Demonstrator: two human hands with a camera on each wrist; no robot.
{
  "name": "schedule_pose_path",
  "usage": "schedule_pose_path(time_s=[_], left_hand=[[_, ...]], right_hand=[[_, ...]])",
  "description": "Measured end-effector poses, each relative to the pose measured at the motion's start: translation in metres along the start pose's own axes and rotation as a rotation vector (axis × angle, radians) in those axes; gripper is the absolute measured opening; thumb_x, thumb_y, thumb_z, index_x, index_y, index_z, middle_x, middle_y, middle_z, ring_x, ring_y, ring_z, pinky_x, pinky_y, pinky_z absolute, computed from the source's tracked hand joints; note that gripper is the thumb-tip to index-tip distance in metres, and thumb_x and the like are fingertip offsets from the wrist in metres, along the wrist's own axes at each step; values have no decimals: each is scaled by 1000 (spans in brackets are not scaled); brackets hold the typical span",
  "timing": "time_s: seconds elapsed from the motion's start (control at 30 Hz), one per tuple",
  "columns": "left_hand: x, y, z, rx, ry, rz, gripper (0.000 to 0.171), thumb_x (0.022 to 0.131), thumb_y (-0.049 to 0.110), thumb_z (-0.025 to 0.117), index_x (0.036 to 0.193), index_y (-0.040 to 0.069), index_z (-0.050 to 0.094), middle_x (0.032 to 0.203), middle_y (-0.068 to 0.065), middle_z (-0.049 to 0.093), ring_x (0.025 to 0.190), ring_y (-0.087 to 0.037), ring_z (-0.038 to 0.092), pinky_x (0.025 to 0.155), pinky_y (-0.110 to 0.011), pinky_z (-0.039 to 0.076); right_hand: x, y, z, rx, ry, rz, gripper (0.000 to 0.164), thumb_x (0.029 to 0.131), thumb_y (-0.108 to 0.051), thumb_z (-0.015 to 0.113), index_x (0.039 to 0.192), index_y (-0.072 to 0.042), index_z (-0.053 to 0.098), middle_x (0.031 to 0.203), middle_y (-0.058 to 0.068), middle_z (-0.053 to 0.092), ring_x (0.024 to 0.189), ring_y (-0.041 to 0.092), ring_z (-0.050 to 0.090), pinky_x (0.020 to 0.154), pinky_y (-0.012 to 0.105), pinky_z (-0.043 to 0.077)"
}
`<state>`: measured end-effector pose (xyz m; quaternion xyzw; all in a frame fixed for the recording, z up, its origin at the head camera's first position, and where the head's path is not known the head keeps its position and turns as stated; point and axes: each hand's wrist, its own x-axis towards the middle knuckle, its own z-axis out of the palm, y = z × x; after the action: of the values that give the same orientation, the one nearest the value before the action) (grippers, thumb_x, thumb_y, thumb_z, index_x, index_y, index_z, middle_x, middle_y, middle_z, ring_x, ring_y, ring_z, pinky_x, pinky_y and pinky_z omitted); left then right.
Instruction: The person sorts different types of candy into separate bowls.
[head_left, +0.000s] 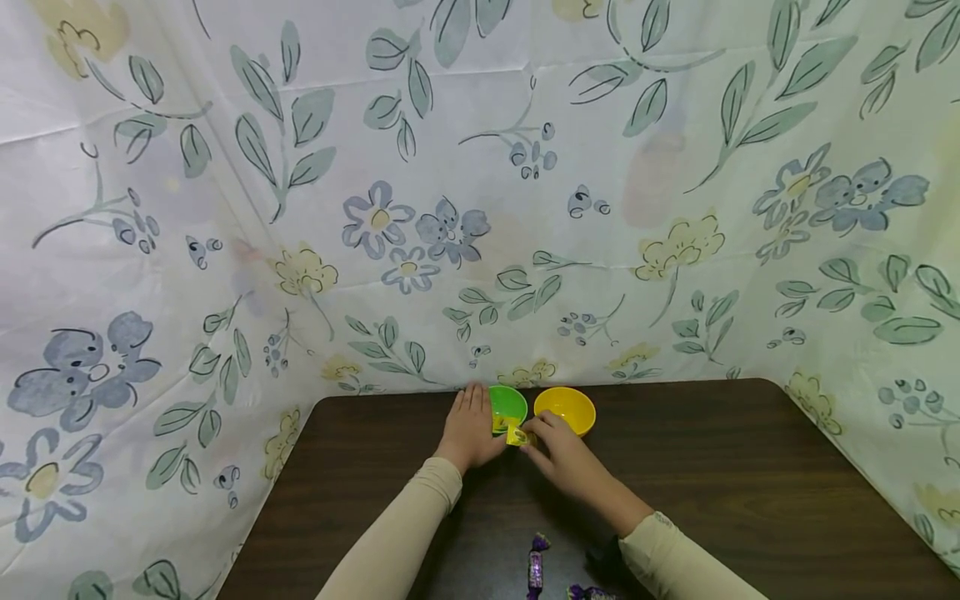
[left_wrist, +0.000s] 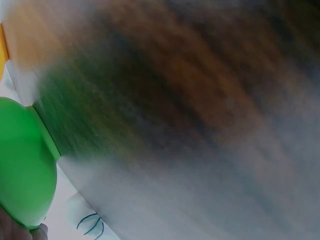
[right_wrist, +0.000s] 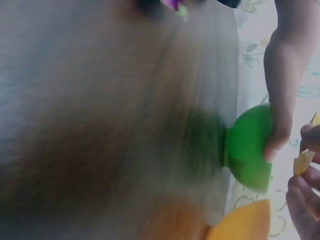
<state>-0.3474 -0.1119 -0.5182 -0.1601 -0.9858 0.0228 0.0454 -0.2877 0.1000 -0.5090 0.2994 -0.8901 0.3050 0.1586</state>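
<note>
My left hand (head_left: 471, 425) holds the side of a small green bowl (head_left: 516, 402), with the thumb on its near side; fingertips show at the bowl's edge in the left wrist view. Something yellow lies inside this bowl. Over its near rim, my right hand (head_left: 572, 457) pinches a yellow-wrapped candy (head_left: 517, 437). In the right wrist view the candy (right_wrist: 302, 163) sits between thumb and fingers. A yellow-orange bowl (head_left: 573, 407) stands just right of the green one, beyond the right hand; its inside is partly hidden.
Purple-wrapped candies (head_left: 535, 570) lie at the near side of the dark wooden table (head_left: 720, 483), one partly cut off by the frame edge. A dark object lies by the right sleeve. Behind the bowls hangs a floral cloth (head_left: 420, 333) along the table's far edge.
</note>
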Motion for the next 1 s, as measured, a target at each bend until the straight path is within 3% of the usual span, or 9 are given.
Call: schedule_pose_path(time_s=[0.27, 0.47, 0.67, 0.9, 1.0], left_hand=[[1, -2, 1, 31, 34, 14, 105, 100, 77, 42, 163, -7, 32, 171, -25, 34, 161, -36, 30, 133, -48, 25], [2, -2, 3, -9, 50, 18, 104, 102, 76, 40, 163, -7, 32, 170, -25, 34, 161, -37, 31, 132, -49, 26], [6, -4, 4, 20, 58, 20, 102, 102, 75, 37, 163, -7, 33, 170, -25, 35, 161, -36, 31, 132, -48, 26], [6, -3, 5, 30, 22, 19, 104, 102, 76, 37, 164, -6, 30, 172, -25, 30, 163, -35, 27, 133, -48, 24], [5, -3, 2, 34, 2, 14, 104, 102, 77, 35, 165, -6, 27, 173, -24, 28, 164, -35, 24, 134, -47, 22]], right_hand=[[24, -2, 2, -8, 10, 50, 28, 94, -15, 82, 117, -6, 70, 108, 6, 63, 96, 20, 58, 90, 42, 56], [39, 4, 8, -16, -22, 115, 28, 93, -15, 84, 116, -5, 72, 107, 6, 62, 94, 19, 57, 89, 41, 56], [55, 8, 17, -18, -39, 193, 27, 94, -15, 81, 117, -4, 73, 108, 9, 62, 92, 21, 57, 88, 41, 56], [63, 8, 18, 16, -41, 239, 31, 94, -15, 80, 121, -2, 72, 121, 15, 66, 106, 29, 64, 101, 49, 57], [64, 9, 17, 41, -25, 219, 33, 95, -14, 79, 123, 0, 72, 120, 17, 66, 100, 27, 64, 95, 48, 58]])
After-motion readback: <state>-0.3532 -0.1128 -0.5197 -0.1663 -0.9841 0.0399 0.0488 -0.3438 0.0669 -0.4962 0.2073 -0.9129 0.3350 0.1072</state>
